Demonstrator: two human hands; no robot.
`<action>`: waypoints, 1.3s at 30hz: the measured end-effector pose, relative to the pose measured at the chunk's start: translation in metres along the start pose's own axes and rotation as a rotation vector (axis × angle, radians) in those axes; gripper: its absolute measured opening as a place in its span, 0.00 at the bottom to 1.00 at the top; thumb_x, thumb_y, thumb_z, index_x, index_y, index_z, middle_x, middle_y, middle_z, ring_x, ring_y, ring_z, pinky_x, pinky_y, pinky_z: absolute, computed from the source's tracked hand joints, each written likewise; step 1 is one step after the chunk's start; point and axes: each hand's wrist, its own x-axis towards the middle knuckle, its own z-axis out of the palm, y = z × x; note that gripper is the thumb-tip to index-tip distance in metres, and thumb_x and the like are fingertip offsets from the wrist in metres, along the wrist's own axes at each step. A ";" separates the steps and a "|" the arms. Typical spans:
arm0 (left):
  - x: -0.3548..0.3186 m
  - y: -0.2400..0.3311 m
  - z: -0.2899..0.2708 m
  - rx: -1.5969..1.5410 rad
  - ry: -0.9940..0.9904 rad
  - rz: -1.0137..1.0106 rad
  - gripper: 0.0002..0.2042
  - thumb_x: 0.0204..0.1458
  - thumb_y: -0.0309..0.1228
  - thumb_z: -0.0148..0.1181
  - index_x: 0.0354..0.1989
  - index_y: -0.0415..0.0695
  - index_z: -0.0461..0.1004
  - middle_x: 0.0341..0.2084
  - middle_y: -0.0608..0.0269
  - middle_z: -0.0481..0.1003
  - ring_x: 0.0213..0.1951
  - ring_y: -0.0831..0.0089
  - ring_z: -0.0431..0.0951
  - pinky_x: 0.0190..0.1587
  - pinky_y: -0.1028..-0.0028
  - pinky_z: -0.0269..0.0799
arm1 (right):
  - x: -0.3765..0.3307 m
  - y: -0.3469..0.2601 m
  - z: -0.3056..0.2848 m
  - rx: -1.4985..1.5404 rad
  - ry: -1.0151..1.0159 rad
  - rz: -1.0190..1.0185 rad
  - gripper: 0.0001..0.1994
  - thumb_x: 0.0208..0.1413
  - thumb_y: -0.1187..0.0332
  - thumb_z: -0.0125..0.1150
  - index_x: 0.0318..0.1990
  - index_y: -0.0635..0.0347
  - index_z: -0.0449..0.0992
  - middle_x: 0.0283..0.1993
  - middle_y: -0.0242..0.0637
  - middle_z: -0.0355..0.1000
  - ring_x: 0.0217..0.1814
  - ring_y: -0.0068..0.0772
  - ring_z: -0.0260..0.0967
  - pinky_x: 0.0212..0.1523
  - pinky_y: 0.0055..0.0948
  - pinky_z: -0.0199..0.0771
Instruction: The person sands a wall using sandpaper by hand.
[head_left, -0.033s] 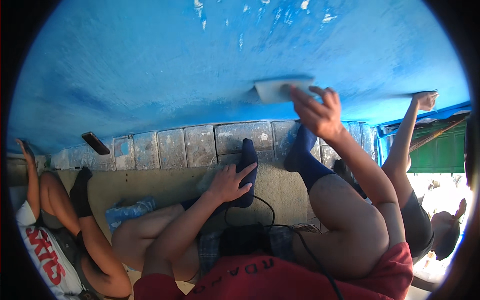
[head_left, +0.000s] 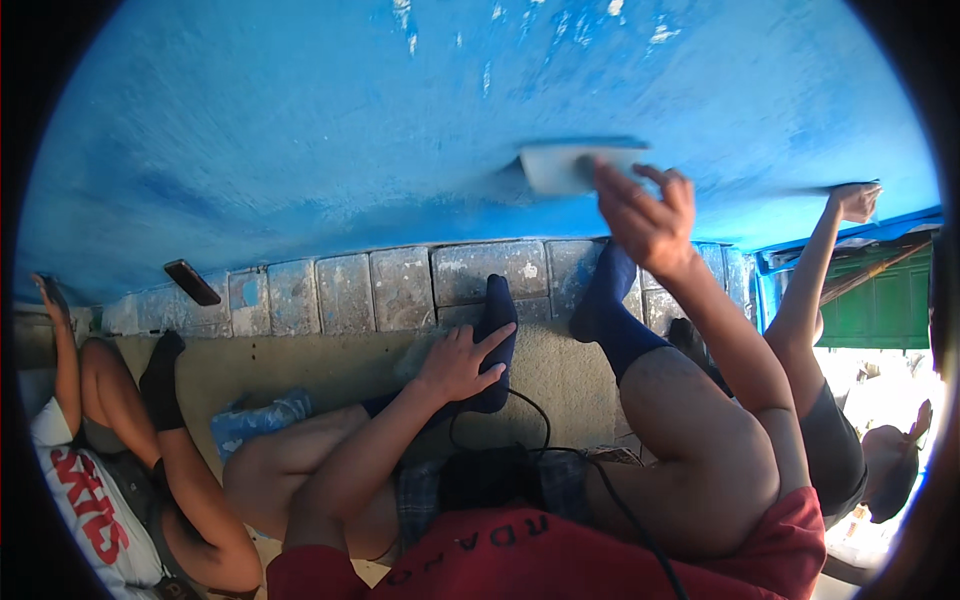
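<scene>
My right hand [head_left: 655, 220] is closed on a pale, flat, rectangular sheet [head_left: 560, 170]. Blurred by motion, the sheet has its upper edge against a blue painted wall [head_left: 300, 150]. I cannot make out whether it is a scraper blade or sanding sheet. With fingers spread, my left hand [head_left: 465, 365] lies on my dark blue socked foot [head_left: 497, 345] and holds nothing. My other socked foot [head_left: 605, 300] stands beneath my right hand, by the row of grey blocks [head_left: 400, 290] at the wall's base.
A dark phone [head_left: 192, 283] leans near the blocks at left. A blue plastic bag [head_left: 260, 420] lies beside my left knee. Another person's hand [head_left: 858, 202] presses the wall at right; someone else sits at left with a hand [head_left: 50, 300] near it. A black cable [head_left: 540, 405] loops before me.
My right hand and the pale sheet have shifted slightly up and to the right along the wall. My left hand stays on the sock.
</scene>
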 end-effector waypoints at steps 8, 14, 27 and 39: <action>0.001 0.003 -0.002 -0.018 -0.014 -0.003 0.35 0.59 0.53 0.54 0.74 0.69 0.50 0.41 0.40 0.71 0.45 0.43 0.73 0.49 0.50 0.72 | 0.004 -0.011 0.003 0.045 -0.049 0.004 0.16 0.40 0.72 0.72 0.41 0.50 0.83 0.52 0.24 0.78 0.47 0.33 0.71 0.45 0.35 0.68; 0.001 0.002 -0.001 0.001 -0.016 0.010 0.35 0.59 0.53 0.54 0.74 0.69 0.49 0.40 0.39 0.70 0.43 0.43 0.73 0.50 0.50 0.71 | 0.017 -0.018 0.005 0.047 -0.014 0.088 0.16 0.41 0.71 0.72 0.41 0.51 0.81 0.54 0.24 0.76 0.48 0.34 0.71 0.46 0.37 0.70; 0.001 0.004 -0.001 -0.021 -0.003 0.014 0.35 0.59 0.53 0.55 0.74 0.69 0.50 0.41 0.38 0.70 0.44 0.42 0.73 0.49 0.48 0.72 | 0.016 -0.003 0.038 0.218 -0.012 -0.176 0.14 0.50 0.70 0.66 0.47 0.58 0.82 0.67 0.38 0.69 0.71 0.44 0.63 0.67 0.44 0.68; 0.002 0.002 -0.003 -0.034 -0.018 0.007 0.35 0.58 0.52 0.55 0.74 0.69 0.50 0.41 0.39 0.70 0.44 0.43 0.73 0.49 0.50 0.71 | 0.002 0.008 0.029 0.167 0.001 -0.103 0.17 0.50 0.73 0.66 0.50 0.60 0.82 0.63 0.39 0.72 0.70 0.44 0.64 0.69 0.46 0.65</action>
